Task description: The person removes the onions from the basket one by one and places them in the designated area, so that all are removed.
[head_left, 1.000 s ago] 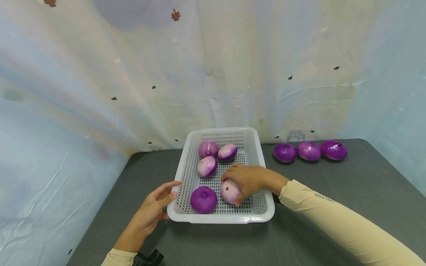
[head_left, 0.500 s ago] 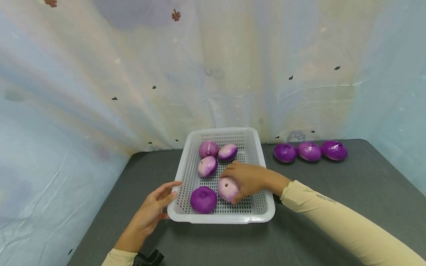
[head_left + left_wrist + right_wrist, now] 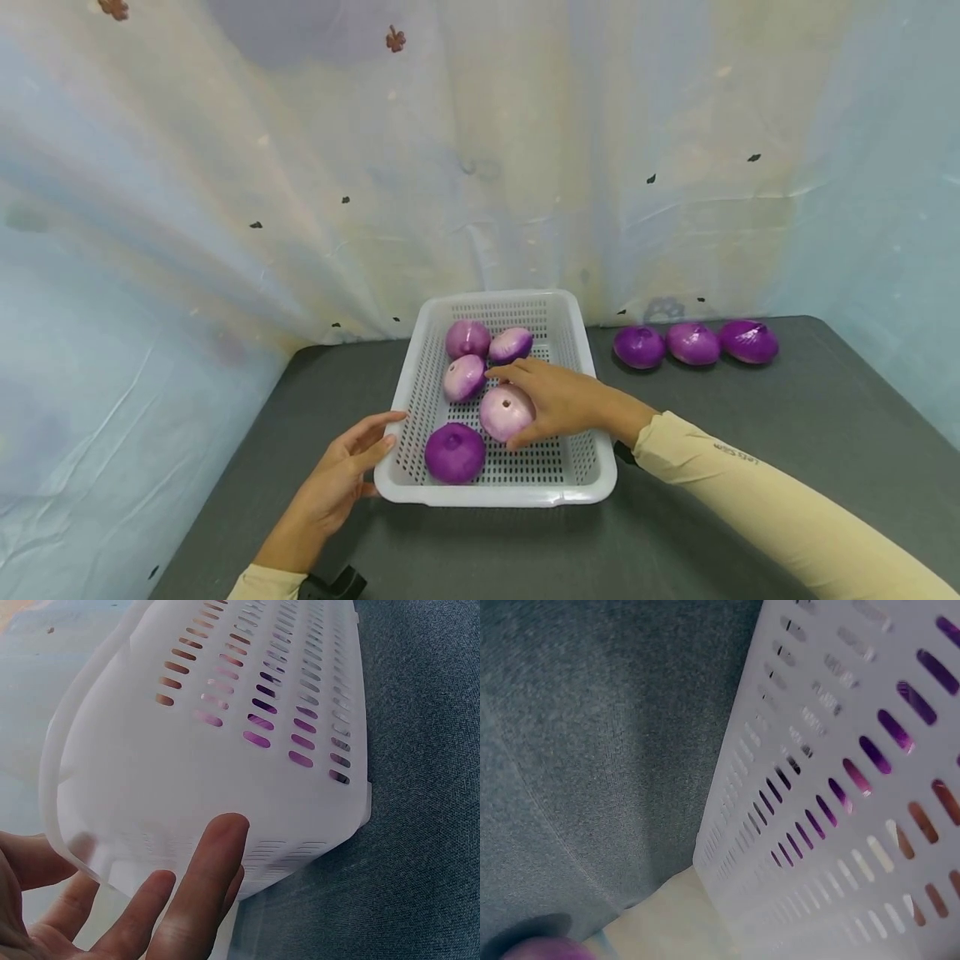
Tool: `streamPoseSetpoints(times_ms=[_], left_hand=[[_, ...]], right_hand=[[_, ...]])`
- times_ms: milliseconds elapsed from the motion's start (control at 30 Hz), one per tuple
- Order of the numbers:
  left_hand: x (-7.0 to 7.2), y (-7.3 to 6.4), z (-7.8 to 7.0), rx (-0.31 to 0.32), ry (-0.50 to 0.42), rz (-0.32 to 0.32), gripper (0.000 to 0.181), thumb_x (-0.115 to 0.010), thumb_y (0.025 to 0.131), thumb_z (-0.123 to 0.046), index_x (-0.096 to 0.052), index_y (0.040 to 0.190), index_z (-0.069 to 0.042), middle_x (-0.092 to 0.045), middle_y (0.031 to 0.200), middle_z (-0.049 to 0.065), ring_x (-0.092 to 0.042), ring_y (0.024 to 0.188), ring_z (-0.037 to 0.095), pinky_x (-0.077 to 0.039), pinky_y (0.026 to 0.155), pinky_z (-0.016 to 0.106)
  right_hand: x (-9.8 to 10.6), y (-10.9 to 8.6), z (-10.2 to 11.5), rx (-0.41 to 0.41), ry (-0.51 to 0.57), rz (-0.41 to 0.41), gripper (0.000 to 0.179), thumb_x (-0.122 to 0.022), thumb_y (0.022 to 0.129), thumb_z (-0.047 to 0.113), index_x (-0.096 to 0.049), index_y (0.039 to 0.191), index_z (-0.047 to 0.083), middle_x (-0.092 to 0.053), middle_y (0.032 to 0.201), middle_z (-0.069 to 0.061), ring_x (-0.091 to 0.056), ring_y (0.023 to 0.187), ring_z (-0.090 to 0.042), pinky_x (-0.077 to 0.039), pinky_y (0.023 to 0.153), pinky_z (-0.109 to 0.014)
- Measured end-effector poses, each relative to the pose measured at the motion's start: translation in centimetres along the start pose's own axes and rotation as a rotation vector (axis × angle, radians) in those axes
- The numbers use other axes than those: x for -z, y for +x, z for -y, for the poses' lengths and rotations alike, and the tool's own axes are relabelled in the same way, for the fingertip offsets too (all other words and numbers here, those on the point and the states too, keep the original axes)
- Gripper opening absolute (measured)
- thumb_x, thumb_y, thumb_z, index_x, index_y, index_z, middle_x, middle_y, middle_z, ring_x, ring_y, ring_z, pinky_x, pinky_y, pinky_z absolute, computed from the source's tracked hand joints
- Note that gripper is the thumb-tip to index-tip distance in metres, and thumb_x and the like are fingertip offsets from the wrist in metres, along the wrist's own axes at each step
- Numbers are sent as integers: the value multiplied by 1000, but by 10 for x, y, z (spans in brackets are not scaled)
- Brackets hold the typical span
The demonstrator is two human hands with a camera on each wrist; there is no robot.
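In the head view a white perforated plastic basket (image 3: 495, 495) holds several purple-and-white red onions. My right hand (image 3: 558, 400) reaches over its right side and holds a pale onion (image 3: 504, 412), fingers at its far side and thumb at its near side. A dark purple onion (image 3: 454, 453) lies at the near left of the basket. Farther back are a two-toned onion (image 3: 464, 378), a purple onion (image 3: 467, 338) and another onion (image 3: 512, 343). My left hand (image 3: 339, 475) holds the basket's left rim near the front corner; in the left wrist view its fingers (image 3: 202, 892) lie along the outer wall.
Three dark purple onions (image 3: 693, 343) stand in a row on the grey tabletop (image 3: 750, 433), to the right of the basket. A pale patterned curtain (image 3: 480, 167) hangs behind and beside the table.
My right hand has shifted the pale onion left and away from me, closer to the two-toned onion. The left hand and the basket stay in place.
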State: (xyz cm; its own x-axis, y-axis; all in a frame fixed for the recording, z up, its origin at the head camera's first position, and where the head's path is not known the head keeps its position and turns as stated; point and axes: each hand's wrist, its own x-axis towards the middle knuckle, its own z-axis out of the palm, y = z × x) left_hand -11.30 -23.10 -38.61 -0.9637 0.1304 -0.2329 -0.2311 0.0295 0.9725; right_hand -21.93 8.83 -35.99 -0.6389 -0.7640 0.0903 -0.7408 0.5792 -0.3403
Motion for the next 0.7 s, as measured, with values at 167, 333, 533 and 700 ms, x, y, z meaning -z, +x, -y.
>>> streamPoseSetpoints(times_ms=[167,333,533,700], left_hand=[[0,1,-1,5,2,0,47,-62,99,-28,-50,143,-16,-42,153,10,-63,109,22,-59,73,43],[0,0,-1,6,2,2,47,-62,99,-28,-50,143,-16,-42,154,11,-63,109,22,-59,74,44],[0,1,-1,1,-7,1,47,-62,99,-26,-51,143,-15,-43,152,10,-63,109,22,-59,75,45],[0,1,-1,1,-11,-3,46,-63,99,-26,-52,142,-15,-47,148,9,-64,108,22,-59,75,45]], right_hand=[[0,-1,0,14,26,-29,101,-87,67,56,-40,151,23,-46,147,-6,-50,129,-20,-47,104,-43],[1,-1,1,7,47,-33,102,-88,67,53,-40,151,24,-46,147,-7,-50,128,-20,-47,104,-43],[2,-2,1,29,50,-19,95,-85,72,51,-38,152,35,-47,142,-2,-49,125,-18,-49,100,-41],[1,-3,0,69,15,-29,89,-84,73,51,-41,151,37,-48,129,2,-48,114,-14,-50,94,-35]])
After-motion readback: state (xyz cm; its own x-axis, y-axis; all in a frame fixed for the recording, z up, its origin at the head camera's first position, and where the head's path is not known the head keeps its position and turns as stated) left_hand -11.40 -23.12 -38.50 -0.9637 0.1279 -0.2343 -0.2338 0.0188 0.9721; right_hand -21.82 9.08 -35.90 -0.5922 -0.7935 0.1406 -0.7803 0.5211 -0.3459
